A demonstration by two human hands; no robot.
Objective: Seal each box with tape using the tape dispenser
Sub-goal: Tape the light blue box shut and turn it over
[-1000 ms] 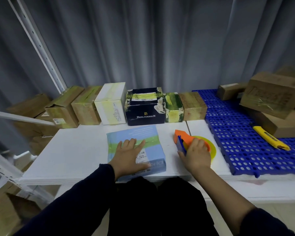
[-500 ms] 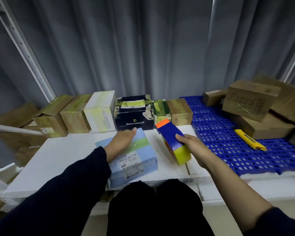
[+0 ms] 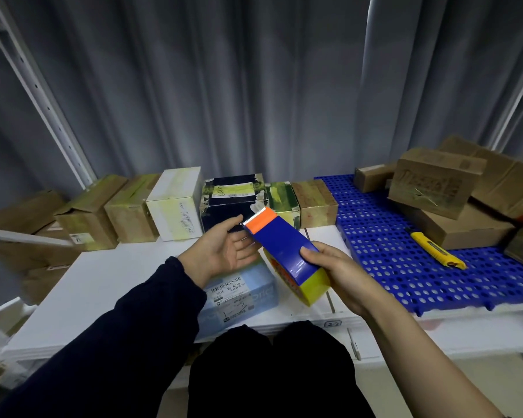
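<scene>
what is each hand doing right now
Left hand: open, palm up, holding nothing, beside the orange end of the tape dispenser.
Right hand: closed around the tape dispenser.

At the table front, centre: flat box. Above it, left hand, just left of the tape dispenser held in the right hand. Behind, along the back edge: row of boxes. Right of the table: grid mat, knife on it, stacked cartons behind the knife.
</scene>
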